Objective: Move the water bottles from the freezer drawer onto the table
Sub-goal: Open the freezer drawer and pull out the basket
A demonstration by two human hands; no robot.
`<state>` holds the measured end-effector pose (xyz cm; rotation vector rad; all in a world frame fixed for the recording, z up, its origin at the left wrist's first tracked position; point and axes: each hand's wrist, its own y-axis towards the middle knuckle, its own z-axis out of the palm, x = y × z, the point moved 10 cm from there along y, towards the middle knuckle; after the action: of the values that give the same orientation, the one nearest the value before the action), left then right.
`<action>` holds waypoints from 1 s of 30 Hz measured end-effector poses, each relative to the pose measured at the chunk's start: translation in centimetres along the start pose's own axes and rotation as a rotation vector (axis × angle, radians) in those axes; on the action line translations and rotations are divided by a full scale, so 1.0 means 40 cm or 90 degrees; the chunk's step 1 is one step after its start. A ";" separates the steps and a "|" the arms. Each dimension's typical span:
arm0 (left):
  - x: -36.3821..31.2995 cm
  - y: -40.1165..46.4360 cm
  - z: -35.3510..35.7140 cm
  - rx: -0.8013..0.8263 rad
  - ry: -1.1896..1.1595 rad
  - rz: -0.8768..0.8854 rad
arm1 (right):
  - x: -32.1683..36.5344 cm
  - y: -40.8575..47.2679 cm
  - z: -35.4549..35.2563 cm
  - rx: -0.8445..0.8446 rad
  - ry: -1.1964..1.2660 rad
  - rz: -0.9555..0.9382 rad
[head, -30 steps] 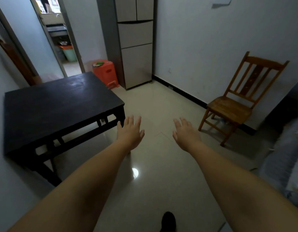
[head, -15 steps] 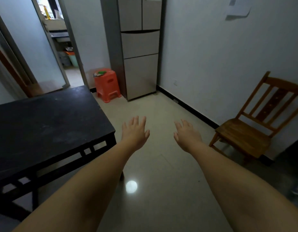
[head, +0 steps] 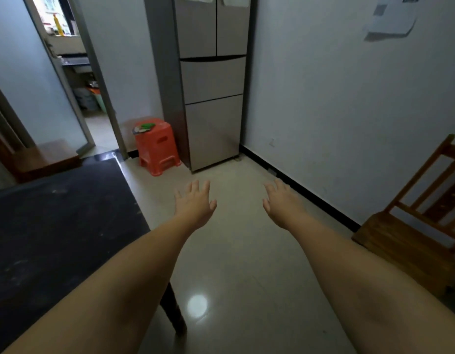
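Dark table (head: 63, 226) — bare top, on tiled floor (head: 236, 264)

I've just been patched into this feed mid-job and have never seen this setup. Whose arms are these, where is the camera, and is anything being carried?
There is no machine: a person wears one wide-angle camera on the head, looking forward and down. The left hand and right hand reach ahead, fingers spread, holding nothing. The fridge stands ahead with its doors and drawers closed, so no bottles show. The dark table is at the left, an orange stool stands beside the fridge, and a wooden chair is at the right.
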<state>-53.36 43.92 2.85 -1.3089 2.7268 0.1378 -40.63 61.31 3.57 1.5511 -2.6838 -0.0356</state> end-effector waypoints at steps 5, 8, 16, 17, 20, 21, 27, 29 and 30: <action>0.026 0.227 0.007 0.012 -0.032 -0.013 | -0.016 0.213 -0.018 -0.011 0.009 0.024; 0.014 0.356 0.012 0.012 -0.025 0.008 | -0.031 0.339 -0.003 0.002 0.000 0.028; 0.069 0.751 0.037 -0.008 -0.010 -0.042 | -0.036 0.774 0.050 0.017 0.016 -0.052; 0.084 0.788 0.038 -0.009 -0.011 -0.059 | -0.040 0.822 0.051 0.017 0.023 -0.060; 0.108 0.924 0.029 -0.014 -0.031 -0.109 | -0.068 0.996 0.040 0.019 0.029 -0.080; 0.110 0.978 0.021 -0.021 -0.033 -0.120 | -0.075 1.065 0.035 0.020 0.023 -0.090; 0.122 1.209 0.016 -0.006 -0.035 -0.140 | -0.050 1.329 0.050 0.029 0.022 -0.135; 0.145 1.291 0.027 -0.002 -0.030 -0.152 | -0.031 1.410 0.068 0.034 0.003 -0.148; 0.158 1.335 0.034 0.002 -0.029 -0.155 | -0.023 1.454 0.075 0.035 -0.002 -0.152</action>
<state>-98.90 72.52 2.35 -1.6005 2.5033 0.1388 -90.64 91.15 2.91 1.8805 -2.5063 0.0286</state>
